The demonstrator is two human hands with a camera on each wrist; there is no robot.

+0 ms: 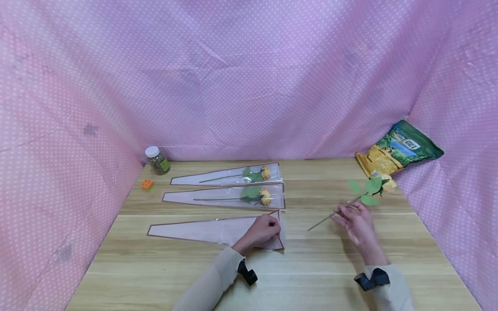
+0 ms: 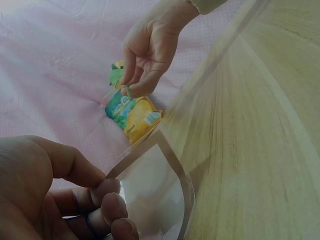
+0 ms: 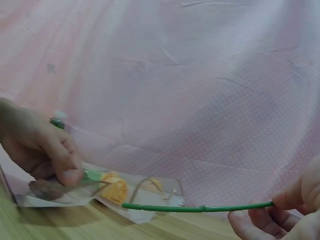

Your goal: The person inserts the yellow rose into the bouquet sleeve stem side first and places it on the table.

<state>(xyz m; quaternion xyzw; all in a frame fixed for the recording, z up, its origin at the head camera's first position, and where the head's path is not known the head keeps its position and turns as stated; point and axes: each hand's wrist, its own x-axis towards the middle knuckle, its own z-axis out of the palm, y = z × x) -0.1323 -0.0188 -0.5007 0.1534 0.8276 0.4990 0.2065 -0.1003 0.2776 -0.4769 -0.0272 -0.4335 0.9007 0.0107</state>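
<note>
My left hand [image 1: 262, 230] pinches the wide right end of a clear flower sleeve [image 1: 202, 231] with a brown border, lying nearest me on the table. In the left wrist view, the lifted sleeve mouth [image 2: 152, 185] bulges apart, with thumb and fingers on its edge. My right hand [image 1: 361, 226] holds a yellow artificial rose [image 1: 388, 183] by its green stem [image 3: 200, 208], above the table to the right. The bloom points away to the right, and the bare stem end points left toward the sleeve.
Two more sleeves [image 1: 180, 197] with yellow roses [image 1: 265, 197] inside lie behind the first. A white-capped jar [image 1: 158, 162] and an orange toy block [image 1: 147, 185] stand at the back left. A green and yellow bag [image 1: 400, 147] leans at the back right against pink dotted cloth.
</note>
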